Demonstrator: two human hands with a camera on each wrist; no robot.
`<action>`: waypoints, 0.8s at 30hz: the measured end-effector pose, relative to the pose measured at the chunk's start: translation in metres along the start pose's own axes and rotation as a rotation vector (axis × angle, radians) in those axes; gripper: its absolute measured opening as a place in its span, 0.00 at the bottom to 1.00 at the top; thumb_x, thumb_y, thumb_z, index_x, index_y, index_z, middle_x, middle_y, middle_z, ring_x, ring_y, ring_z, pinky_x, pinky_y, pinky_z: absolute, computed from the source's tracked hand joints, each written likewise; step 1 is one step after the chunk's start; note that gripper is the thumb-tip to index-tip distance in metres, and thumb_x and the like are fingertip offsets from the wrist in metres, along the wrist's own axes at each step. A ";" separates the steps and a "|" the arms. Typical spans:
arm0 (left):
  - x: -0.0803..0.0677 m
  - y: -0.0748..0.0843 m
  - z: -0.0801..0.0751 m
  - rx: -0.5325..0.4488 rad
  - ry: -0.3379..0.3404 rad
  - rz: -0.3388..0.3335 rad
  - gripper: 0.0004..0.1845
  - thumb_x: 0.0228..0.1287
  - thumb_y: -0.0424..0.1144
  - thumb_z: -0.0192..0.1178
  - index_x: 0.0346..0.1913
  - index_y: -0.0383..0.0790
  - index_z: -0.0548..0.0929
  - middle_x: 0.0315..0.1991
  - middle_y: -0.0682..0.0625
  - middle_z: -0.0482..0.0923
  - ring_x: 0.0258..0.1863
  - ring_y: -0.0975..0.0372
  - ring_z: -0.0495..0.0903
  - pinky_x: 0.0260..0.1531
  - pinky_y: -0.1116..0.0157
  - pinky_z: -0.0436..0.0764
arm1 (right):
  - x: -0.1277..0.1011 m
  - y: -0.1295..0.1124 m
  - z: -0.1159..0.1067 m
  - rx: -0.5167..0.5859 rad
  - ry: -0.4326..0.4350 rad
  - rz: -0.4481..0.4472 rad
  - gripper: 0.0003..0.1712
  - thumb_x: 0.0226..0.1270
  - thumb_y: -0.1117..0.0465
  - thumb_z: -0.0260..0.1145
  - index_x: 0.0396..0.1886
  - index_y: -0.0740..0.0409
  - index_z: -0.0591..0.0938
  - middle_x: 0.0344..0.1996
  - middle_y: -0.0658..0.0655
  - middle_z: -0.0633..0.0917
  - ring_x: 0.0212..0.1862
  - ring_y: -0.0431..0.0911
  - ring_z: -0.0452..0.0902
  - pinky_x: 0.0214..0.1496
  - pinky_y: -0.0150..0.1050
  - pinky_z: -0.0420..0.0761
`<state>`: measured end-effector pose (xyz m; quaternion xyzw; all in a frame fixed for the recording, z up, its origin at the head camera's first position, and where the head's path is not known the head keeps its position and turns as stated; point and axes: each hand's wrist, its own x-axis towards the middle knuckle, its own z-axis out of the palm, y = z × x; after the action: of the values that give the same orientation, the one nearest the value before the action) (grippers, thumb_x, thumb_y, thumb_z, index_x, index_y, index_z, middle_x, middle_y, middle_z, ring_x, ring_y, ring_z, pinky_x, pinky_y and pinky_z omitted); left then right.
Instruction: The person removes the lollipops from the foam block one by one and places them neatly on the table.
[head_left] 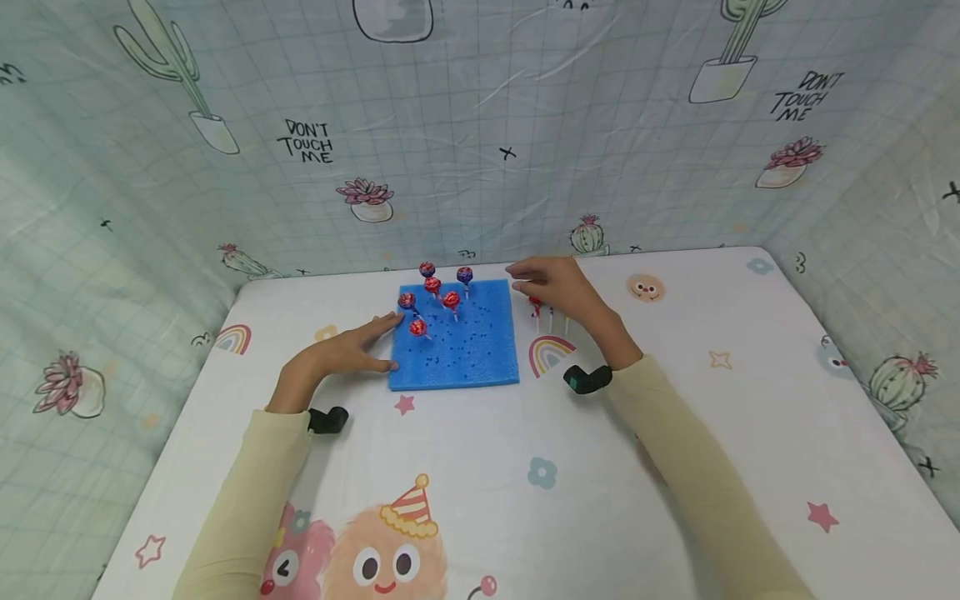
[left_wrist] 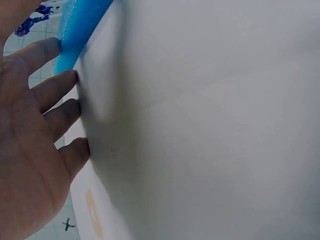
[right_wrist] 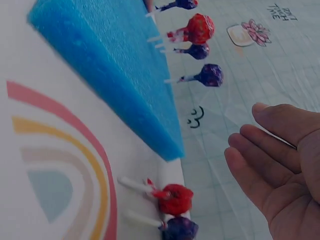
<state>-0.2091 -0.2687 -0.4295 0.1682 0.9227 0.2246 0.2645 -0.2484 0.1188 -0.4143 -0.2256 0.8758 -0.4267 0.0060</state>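
We've got the blue foam block (head_left: pixel 455 337) as our anchor in the middle of the table (head_left: pixel 675 467). Six lollipops (head_left: pixel 432 287) stand upright in its far left part. Our left hand (head_left: pixel 348 352) lies flat, fingers spread, against its left edge. Our right hand (head_left: pixel 558 287) hovers open off its far right corner, right above the loose lollipops (right_wrist: pixel 172 199) lying there, sticks pointing back toward us, so it's nearer.

Open right hand (right_wrist: pixel 280 170) above two loose lollipops (right_wrist: pixel 175 200) beside the blue foam block (right_wrist: pixel 105 65).
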 end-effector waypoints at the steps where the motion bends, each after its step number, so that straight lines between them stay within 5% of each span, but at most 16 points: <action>1: 0.000 0.000 0.000 -0.003 0.000 0.001 0.53 0.65 0.53 0.68 0.83 0.48 0.46 0.83 0.37 0.36 0.80 0.37 0.34 0.72 0.31 0.43 | 0.001 -0.001 0.002 -0.001 -0.006 -0.001 0.19 0.74 0.60 0.67 0.62 0.56 0.83 0.59 0.57 0.85 0.62 0.51 0.81 0.62 0.45 0.81; 24: 0.000 0.002 -0.001 -0.008 -0.005 -0.015 0.53 0.64 0.53 0.68 0.83 0.49 0.46 0.83 0.37 0.36 0.80 0.38 0.33 0.72 0.31 0.44 | 0.022 -0.005 0.036 0.036 -0.002 0.006 0.21 0.74 0.56 0.67 0.64 0.53 0.82 0.59 0.55 0.85 0.61 0.49 0.82 0.62 0.42 0.81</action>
<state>-0.2092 -0.2668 -0.4280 0.1606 0.9224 0.2258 0.2692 -0.2588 0.0802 -0.4298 -0.2234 0.8685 -0.4423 0.0124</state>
